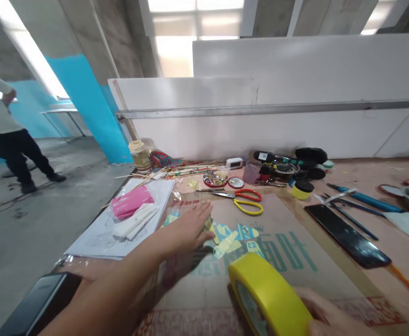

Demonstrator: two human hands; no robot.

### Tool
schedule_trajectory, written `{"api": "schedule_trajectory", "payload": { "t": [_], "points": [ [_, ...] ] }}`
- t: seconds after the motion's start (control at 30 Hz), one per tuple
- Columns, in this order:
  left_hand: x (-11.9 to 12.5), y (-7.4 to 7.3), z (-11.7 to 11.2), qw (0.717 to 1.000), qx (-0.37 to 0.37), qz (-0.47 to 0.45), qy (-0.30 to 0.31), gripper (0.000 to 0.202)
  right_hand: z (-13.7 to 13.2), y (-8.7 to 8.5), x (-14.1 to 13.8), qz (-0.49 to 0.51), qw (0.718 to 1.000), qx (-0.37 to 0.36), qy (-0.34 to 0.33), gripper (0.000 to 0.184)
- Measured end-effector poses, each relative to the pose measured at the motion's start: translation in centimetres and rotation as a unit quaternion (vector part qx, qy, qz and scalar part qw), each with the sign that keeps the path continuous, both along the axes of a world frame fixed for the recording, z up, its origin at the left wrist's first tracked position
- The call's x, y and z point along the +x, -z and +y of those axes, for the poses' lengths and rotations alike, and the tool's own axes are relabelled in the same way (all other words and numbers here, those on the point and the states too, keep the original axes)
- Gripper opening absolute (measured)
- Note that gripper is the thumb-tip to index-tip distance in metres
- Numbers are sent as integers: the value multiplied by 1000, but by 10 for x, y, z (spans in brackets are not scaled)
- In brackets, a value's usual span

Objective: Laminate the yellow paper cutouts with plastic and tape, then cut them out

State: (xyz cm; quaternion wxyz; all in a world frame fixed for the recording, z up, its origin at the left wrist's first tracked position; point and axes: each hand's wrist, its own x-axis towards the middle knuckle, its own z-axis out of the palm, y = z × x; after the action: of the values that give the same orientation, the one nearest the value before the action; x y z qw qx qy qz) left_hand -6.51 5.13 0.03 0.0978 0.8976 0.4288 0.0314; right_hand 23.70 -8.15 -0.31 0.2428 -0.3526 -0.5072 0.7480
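Observation:
My right hand (325, 310) grips a large roll of yellow tape (271, 291) at the front, close to the camera; part of that hand is cut off by the lower edge. My left hand (190, 226) reaches over a printed cardboard sheet (281, 210), its fingers stretched out and thumb apart. Beside its thumb lie small blue and yellow cut-out pieces (227, 233), some overlapping. Another cut-out (254, 247) sits nearer the tape. Scissors (246, 198) with red and yellow handles rest just beyond the pieces.
A black phone (348, 235) and blue-handled pliers (369, 198) lie at right. Papers (88, 233) carry a pink packet (132, 201) at left. Bead dishes (215, 178), a jar (139, 156) and a yellow pot (301, 189) line the back. A person (4, 126) stands far left.

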Motion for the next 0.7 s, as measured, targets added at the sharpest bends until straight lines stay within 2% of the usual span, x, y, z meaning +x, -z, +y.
{"api": "schedule_trajectory", "payload": {
  "t": [0.07, 0.13, 0.3, 0.47, 0.7],
  "points": [
    [1, 7, -9, 997, -60, 27, 29, 100, 0, -1, -4, 46, 998, -29, -5, 75],
    [3, 14, -16, 994, -88, 45, 36, 111, -2, -3, -8, 98, 993, -63, -22, 69],
    [6, 22, -25, 995, -84, 44, 42, 110, -4, -6, -13, 144, 984, -103, -20, 59],
    [6, 27, -33, 994, -80, 22, 78, 100, -1, -1, -10, 141, 985, -96, -10, 61],
    [6, 35, -37, 995, -37, 19, 88, 92, 0, -5, -12, 111, 988, -106, 2, 69]
  ]
}}
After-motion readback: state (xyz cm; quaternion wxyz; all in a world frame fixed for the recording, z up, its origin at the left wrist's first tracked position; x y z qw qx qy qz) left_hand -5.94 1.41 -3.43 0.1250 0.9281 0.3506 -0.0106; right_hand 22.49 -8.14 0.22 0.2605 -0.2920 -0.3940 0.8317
